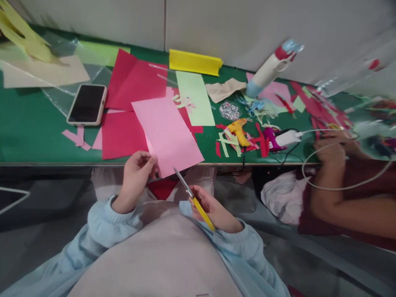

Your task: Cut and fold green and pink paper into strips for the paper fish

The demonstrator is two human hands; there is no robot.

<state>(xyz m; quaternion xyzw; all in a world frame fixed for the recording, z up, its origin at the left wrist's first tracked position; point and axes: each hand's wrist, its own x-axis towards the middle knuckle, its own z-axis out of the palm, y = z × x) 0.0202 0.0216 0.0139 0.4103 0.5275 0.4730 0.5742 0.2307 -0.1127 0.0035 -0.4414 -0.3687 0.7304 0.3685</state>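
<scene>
Between the thumb and fingers of my left hand [140, 175] is the near left corner of a pink sheet of paper [168, 134]. The sheet reaches over the table edge, and its far part lies above red paper [122, 136]. My right hand [212, 206] is closed round yellow-handled scissors [202, 212]. Their metal blades point up and left, with the tips at the sheet's near edge. Whether the blades have cut into the paper I cannot tell.
A phone [86, 104] lies left on the green table [31, 134]. Right are paper strips [228, 142], a yellow glue gun [239, 131], a purple glue gun [274, 139], a cup of beads [229, 111] and a white bottle [267, 70]. Another person's arm [329, 181] rests at the far right.
</scene>
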